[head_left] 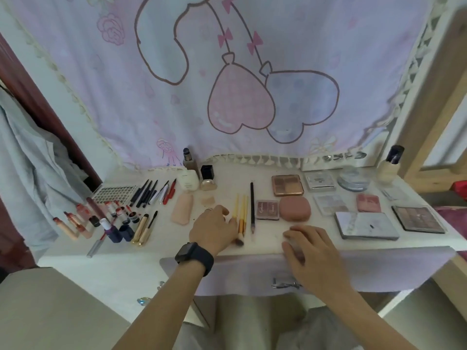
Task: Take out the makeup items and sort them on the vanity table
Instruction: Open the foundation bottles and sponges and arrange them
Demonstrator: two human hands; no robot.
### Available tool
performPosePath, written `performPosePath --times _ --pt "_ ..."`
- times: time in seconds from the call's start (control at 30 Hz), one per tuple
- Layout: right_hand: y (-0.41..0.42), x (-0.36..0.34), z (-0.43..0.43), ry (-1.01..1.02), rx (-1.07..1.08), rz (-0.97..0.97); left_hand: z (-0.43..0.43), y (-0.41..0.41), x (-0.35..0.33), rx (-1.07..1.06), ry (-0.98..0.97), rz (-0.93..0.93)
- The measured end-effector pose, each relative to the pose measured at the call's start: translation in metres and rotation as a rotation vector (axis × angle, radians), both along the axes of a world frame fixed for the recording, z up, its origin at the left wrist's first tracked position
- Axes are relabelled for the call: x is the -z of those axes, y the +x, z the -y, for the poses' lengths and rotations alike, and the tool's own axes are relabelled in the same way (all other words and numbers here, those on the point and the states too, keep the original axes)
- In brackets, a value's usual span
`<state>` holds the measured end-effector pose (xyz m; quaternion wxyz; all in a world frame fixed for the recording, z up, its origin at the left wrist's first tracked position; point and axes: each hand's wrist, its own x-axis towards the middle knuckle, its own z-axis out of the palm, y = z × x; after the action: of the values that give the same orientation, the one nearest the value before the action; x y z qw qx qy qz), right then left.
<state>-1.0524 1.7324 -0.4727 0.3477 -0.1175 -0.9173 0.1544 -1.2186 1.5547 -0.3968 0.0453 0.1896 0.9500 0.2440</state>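
The white vanity table (pixel 161 245) holds makeup laid out in groups. Lipsticks (pixel 83 219) and small bottles lie at the left, with dark pencils (pixel 147 190) behind them. Three yellow-handled brushes (pixel 242 215) and a black pencil (pixel 252 205) lie in the middle. Palettes and compacts fill the right side, among them a round pink compact (pixel 294 208) and a grey palette (pixel 366 225). My left hand (pixel 214 229), with a black watch on the wrist, rests beside the brushes with its fingertips touching the leftmost one. My right hand (pixel 312 251) is blurred, fingers spread over the front edge, perhaps covering something small.
Bottles (pixel 188 161) and a gold jar (pixel 207 180) stand at the back, against a pink cartoon cloth. A pink pouch (pixel 182 208) lies left of my left hand. A clear jar (pixel 352 180) and a bottle (pixel 390 165) sit at the back right. A lilac drawer front with a bow handle (pixel 285 284) is below.
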Motion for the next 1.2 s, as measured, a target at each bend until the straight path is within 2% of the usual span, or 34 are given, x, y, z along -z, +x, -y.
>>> performPosePath --times 0.17,0.4,0.53,0.7,1.2 --pt "-0.006 0.018 0.003 0.109 0.038 -0.132 -0.014 -0.007 0.001 -0.038 -0.111 0.044" --pt "-0.007 0.02 0.003 0.142 0.086 -0.178 -0.026 -0.007 0.005 -0.012 -0.105 0.041" --pt "-0.007 0.019 0.004 0.163 0.099 -0.187 -0.026 -0.008 0.007 -0.005 -0.111 0.0" --pt "-0.008 0.021 0.003 0.158 0.102 -0.179 -0.022 -0.015 0.007 -0.055 -0.055 0.037" --pt "-0.007 0.02 0.004 0.159 0.11 -0.155 0.001 -0.015 0.006 -0.105 -0.088 0.003"
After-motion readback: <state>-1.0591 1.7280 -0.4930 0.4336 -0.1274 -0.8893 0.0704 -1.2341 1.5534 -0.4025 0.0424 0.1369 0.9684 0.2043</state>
